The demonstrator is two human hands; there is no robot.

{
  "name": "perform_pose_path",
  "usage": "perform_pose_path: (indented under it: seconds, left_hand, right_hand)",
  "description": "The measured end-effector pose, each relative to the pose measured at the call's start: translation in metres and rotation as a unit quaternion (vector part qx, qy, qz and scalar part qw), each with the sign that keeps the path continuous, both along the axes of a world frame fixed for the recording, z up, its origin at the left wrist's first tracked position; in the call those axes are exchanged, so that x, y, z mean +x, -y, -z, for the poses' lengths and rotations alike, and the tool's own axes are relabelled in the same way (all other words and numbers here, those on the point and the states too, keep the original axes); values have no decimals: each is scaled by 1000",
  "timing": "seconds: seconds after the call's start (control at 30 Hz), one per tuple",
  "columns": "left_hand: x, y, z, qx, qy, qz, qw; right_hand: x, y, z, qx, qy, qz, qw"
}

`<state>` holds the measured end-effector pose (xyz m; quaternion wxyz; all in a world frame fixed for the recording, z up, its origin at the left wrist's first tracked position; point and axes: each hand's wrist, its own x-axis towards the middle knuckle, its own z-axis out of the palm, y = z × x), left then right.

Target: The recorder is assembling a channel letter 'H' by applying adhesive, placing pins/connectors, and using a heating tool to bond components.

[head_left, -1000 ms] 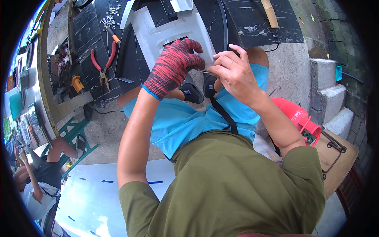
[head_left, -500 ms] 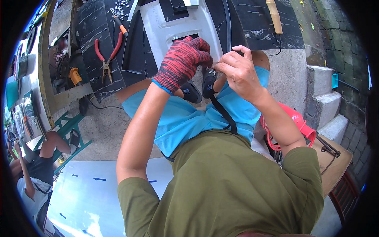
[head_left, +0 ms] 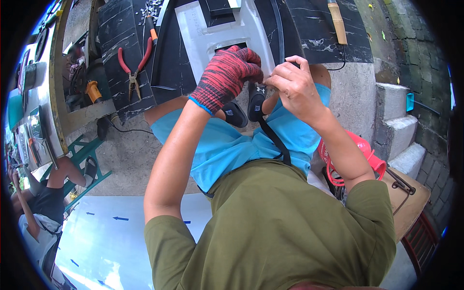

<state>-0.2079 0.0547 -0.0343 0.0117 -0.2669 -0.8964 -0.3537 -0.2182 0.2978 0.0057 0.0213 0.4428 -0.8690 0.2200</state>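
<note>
My left hand [head_left: 231, 73], in a red-and-black knit glove with a blue cuff, is closed over the near edge of a white-grey sheet [head_left: 193, 38] with a dark rectangular opening. My bare right hand [head_left: 295, 87] pinches with thumb and forefinger at the sheet's near right corner, close beside the gloved fingertips. What either hand holds is too small or hidden to tell. The sheet lies on a black marble-patterned board [head_left: 314, 31]. Left of it, red-handled pliers [head_left: 133, 75] rest with their jaws toward me.
Near the pliers lies an orange-handled tool [head_left: 153, 33] beside small metal bits [head_left: 148, 14]. A wooden handle [head_left: 337, 24] is at the far right. White steps [head_left: 398, 128] and a pink-red plastic item [head_left: 355, 150] are to my right. Another person [head_left: 46, 198] sits at far left.
The view has shifted slightly. Both hands stay at the sheet's near corner, with barely any movement of the fingers.
</note>
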Motion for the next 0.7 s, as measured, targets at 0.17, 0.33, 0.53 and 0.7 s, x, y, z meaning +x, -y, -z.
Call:
perform_pose_path:
  seconds: [0.17, 0.33, 0.53, 0.7]
  left_hand:
    - [-3, -2, -6, 84, 20, 4, 996]
    - [9, 12, -19, 129, -107, -147, 975]
    - [15, 25, -12, -17, -69, -276, 958]
    - [16, 17, -3, -34, -65, -276, 958]
  right_hand:
    - [0, -1, -2, -19, 0, -6, 1000]
    - [2, -2, 0, -37, 18, -5, 999]
    - [2, 1, -1, -54, 18, -4, 998]
    - [5, 0, -2, -28, 19, 6, 999]
